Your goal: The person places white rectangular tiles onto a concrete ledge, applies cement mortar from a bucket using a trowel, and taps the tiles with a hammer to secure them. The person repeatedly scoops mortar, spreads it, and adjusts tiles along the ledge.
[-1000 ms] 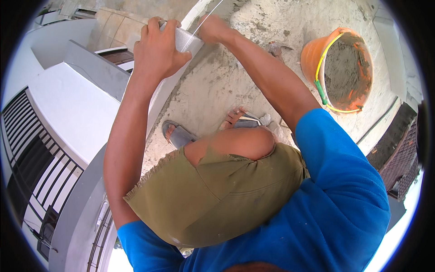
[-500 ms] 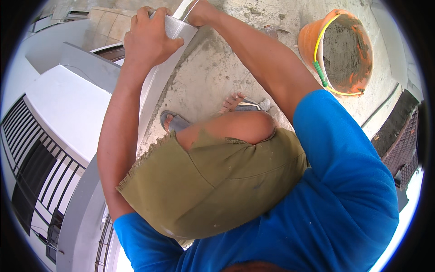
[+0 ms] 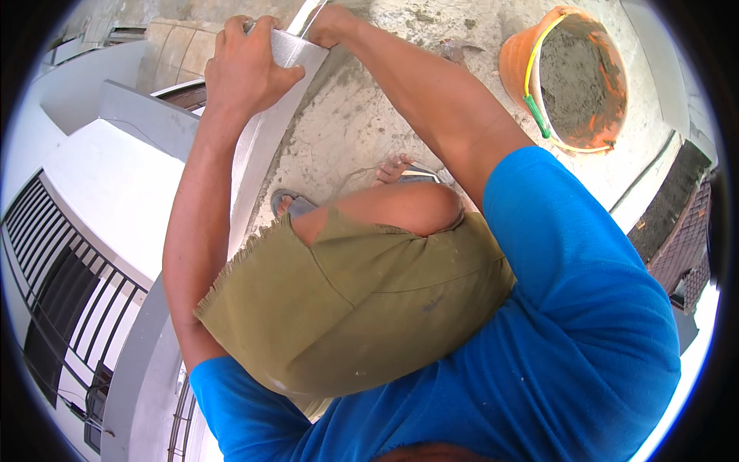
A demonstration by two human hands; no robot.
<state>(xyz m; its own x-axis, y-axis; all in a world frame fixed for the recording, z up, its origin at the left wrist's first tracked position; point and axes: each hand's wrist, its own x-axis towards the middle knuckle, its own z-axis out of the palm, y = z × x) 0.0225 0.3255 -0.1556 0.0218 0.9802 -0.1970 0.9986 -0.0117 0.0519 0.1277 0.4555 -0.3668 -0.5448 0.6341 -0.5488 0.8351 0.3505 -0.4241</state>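
My left hand [image 3: 240, 65] grips the end of a long pale grey ledge [image 3: 269, 146], fingers bent over its top and thumb out to the side. A small dark item shows by the fingertips, too hidden to name. My right hand [image 3: 327, 27] is just right of the ledge's top end, fingers curled and largely hidden, beside a thin white string [image 3: 311, 21] that runs up out of view. An orange bucket [image 3: 519, 65] of wet grey mortar, with a yellow-and-green handle, stands at the upper right.
I crouch on stained concrete [image 3: 362, 115], my sandalled feet [image 3: 292, 204] beside the ledge. At left, beyond it, are a lower white roof surface [image 3: 119, 185] and black railings [image 3: 50, 254]. A tiled roof [image 3: 685, 246] shows at the far right.
The surroundings and both arms sit higher in the picture than a second ago, as the view has shifted. My hands remain at the ledge's end.
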